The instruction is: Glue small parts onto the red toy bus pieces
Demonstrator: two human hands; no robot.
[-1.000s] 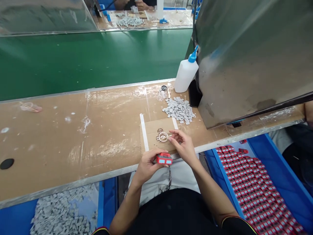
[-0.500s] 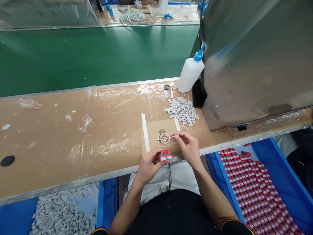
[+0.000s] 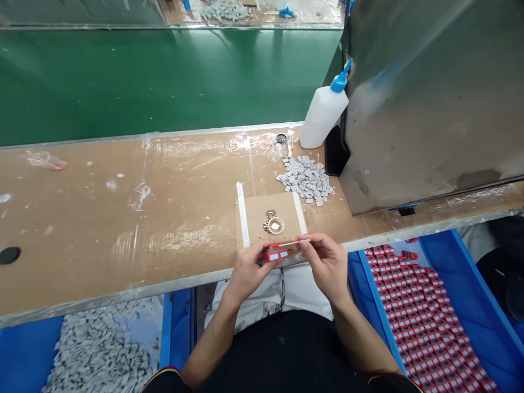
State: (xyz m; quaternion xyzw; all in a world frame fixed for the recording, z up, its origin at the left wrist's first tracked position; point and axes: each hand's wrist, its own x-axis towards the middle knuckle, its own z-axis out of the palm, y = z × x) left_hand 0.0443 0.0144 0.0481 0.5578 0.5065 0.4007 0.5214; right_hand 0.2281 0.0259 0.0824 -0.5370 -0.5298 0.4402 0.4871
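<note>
Small red boxy piece with two pale-blue rectangular panels (image 3: pixel 277 255) held between thumb and fingers of left hand (image 3: pixel 246 271); panels set side by side, faced toward wearer. Thin straight pale stick (image 3: pixel 291 243) pinched in right hand (image 3: pixel 328 268) fingertips, held near-horizontal, tip pointed left over piece's upper side. Tip contact can't be confirmed.

Black top (image 3: pixel 282 349), short sleeves (image 3: pixel 166 381), cuffs edged with thin red and yellow trim (image 3: pixel 167 370). White bottoms (image 3: pixel 305 292), dark patterned cord (image 3: pixel 282 281) down the front. Left hand (image 3: pixel 248 267) and right hand (image 3: pixel 328 267) bare.
</note>
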